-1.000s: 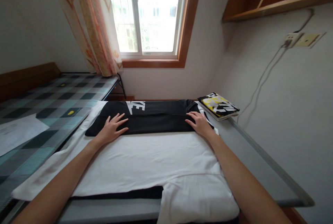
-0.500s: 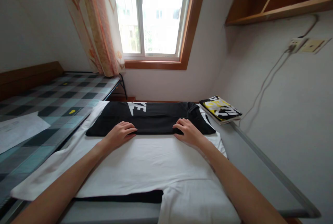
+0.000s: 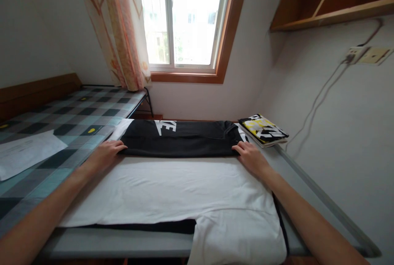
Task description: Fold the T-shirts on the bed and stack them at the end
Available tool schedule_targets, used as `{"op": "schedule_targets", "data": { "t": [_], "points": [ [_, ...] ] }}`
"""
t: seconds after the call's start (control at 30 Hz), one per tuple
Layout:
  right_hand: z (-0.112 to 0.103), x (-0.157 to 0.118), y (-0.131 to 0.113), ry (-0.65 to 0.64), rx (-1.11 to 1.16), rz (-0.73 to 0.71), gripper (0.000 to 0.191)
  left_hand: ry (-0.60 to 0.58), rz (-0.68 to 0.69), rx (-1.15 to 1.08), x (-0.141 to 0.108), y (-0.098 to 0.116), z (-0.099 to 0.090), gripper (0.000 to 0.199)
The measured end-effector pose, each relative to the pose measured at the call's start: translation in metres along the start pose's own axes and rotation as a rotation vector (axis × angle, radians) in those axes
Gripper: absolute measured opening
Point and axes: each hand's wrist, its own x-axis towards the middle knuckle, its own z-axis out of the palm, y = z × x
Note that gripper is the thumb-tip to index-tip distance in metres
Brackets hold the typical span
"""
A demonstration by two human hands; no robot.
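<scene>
A T-shirt lies spread on a grey tabletop (image 3: 129, 244), its white side (image 3: 172, 187) facing up. Its far part is folded over into a black strip (image 3: 184, 144) with white lettering, and a white sleeve (image 3: 240, 236) hangs over the near edge at the right. My left hand (image 3: 106, 153) grips the left end of the black strip between thumb and fingers. At the strip's right end, my right hand (image 3: 250, 156) pinches the near corner. A thin band of black fabric shows under the shirt's near edge.
A folded black, white and yellow printed garment (image 3: 263, 129) sits at the table's far right, by the wall. Left of the table is a bed with a checked mattress (image 3: 101, 105) and a paper sheet (image 3: 30, 152). A cable (image 3: 317, 97) hangs from a wall socket.
Both hands have moved outward from the middle of the black strip to its two ends and now grip them. The strip's left end and the white fabric at left have been drawn inward.
</scene>
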Motion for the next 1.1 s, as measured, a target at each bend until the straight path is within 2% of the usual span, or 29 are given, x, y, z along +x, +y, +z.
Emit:
{"op": "schedule_targets", "data": {
  "t": [0.13,0.27,0.37,0.47,0.57,0.63,0.7,0.83,0.97,1.1],
  "points": [
    [0.000,-0.023,0.026,0.041,-0.105,0.061,0.026,-0.027,-0.124,-0.002,-0.023,-0.028,-0.003,0.030],
    [-0.009,-0.018,0.030,0.059,-0.154,0.089,0.027,-0.005,-0.223,-0.009,-0.021,-0.027,-0.013,0.033],
    [-0.023,-0.005,0.032,0.087,-0.170,0.116,0.029,0.011,-0.308,0.014,-0.014,-0.020,-0.032,0.033],
    [-0.045,0.005,0.039,0.142,-0.136,0.138,0.031,0.078,-0.335,0.045,-0.012,-0.018,-0.058,0.033],
    [-0.070,0.003,0.048,0.241,-0.078,0.160,0.031,0.196,-0.332,0.093,-0.021,-0.027,-0.081,0.037],
    [-0.081,-0.002,0.051,0.274,-0.048,0.154,0.031,0.241,-0.330,0.105,-0.030,-0.039,-0.089,0.041],
    [-0.082,-0.010,0.050,0.223,-0.012,0.092,0.029,0.197,-0.297,0.072,-0.040,-0.049,-0.088,0.044],
    [-0.058,-0.030,0.040,-0.071,0.152,-0.071,0.024,-0.037,-0.172,-0.112,-0.057,-0.057,-0.069,0.041],
    [-0.035,-0.047,0.030,-0.258,0.336,-0.037,0.024,-0.149,-0.124,-0.227,-0.069,-0.052,-0.052,0.034],
    [-0.035,-0.054,0.030,-0.322,0.458,0.059,0.022,-0.190,-0.132,-0.226,-0.074,-0.049,-0.050,0.027]
  ]
}}
